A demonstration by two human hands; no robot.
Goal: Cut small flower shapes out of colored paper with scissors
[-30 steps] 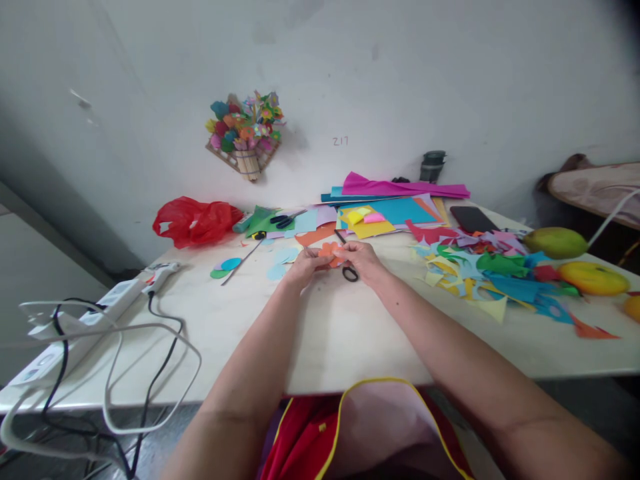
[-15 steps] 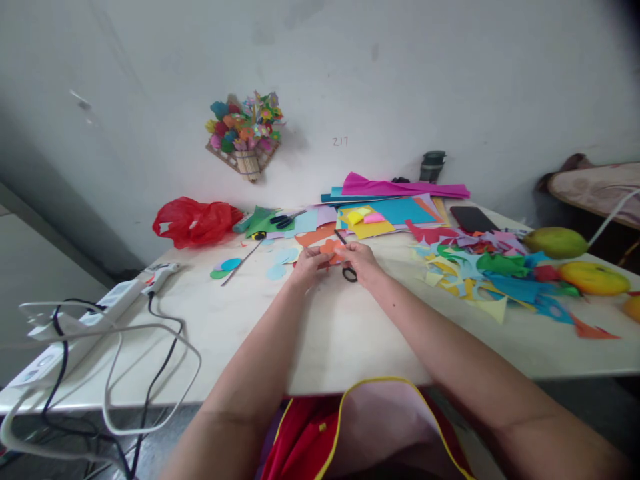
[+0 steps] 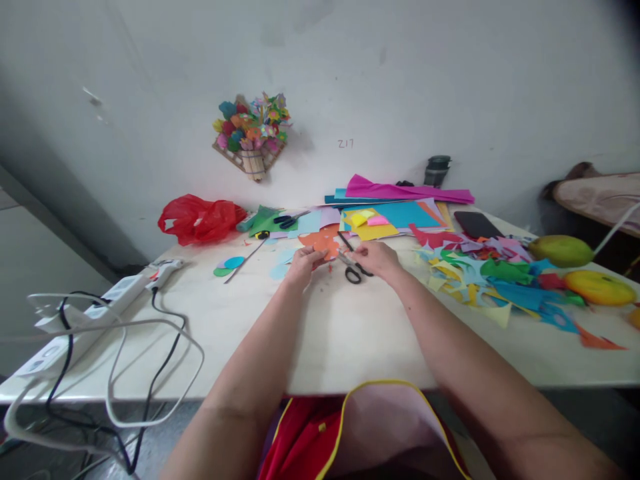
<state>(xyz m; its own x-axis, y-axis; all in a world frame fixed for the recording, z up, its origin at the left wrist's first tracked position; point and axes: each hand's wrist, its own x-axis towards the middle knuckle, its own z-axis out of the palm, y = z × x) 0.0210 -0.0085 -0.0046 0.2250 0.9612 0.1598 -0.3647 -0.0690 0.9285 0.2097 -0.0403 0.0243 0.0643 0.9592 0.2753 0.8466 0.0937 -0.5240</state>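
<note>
Beyond the middle of the white table, my left hand (image 3: 306, 263) has its fingers pinched at the near edge of orange paper (image 3: 324, 243). Facing it, my right hand (image 3: 376, 259) is closed, thumb and fingertips together at the near end of a thin dark stick (image 3: 345, 240); what lies between them is too small to make out. Scissors with black handles (image 3: 353, 275) lie just below the right fingers, blades pointing toward the orange paper. Pale blue paper circles (image 3: 281, 265) lie left of my left hand.
Coloured paper scraps (image 3: 470, 280), a phone (image 3: 477, 224) and yellow-green fruit (image 3: 561, 251) are at right. Paper sheets (image 3: 420, 213) lie behind. A red plastic bag (image 3: 200, 219) and second scissors (image 3: 287, 220) are back left; a power strip (image 3: 100, 313) with cables is left.
My right hand has drawn back to the right, away from my left hand and the orange paper. More of the scissors and the dark stick now shows. The view has shifted slightly.
</note>
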